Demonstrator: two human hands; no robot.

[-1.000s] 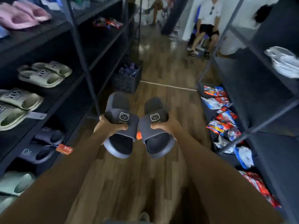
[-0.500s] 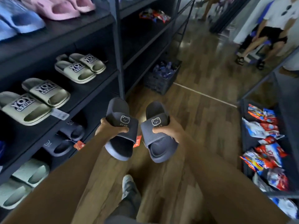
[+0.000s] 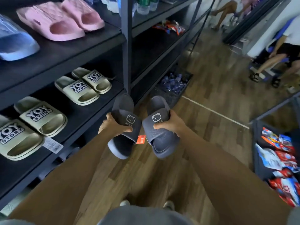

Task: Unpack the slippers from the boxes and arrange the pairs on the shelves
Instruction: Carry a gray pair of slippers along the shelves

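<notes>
Black shelving (image 3: 90, 46) at left carries pink slippers (image 3: 61, 21) and olive slippers (image 3: 82, 86); just right of it, over the wooden floor (image 3: 211, 98), the left hand (image 3: 112, 127) grips the left bear slipper (image 3: 129, 119) by its strap and the right hand (image 3: 170, 125) grips the right bear slipper (image 3: 158, 117); an orange tag (image 3: 140, 139) hangs between them

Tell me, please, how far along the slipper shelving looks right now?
Done: a pink pair and two olive pairs sit on the left shelves. In hand: left hand and right hand each grip one slipper of the grey bear pair, over the floor. Left: shelving this pair; no boxes show, so the remainder is unclear.
</notes>
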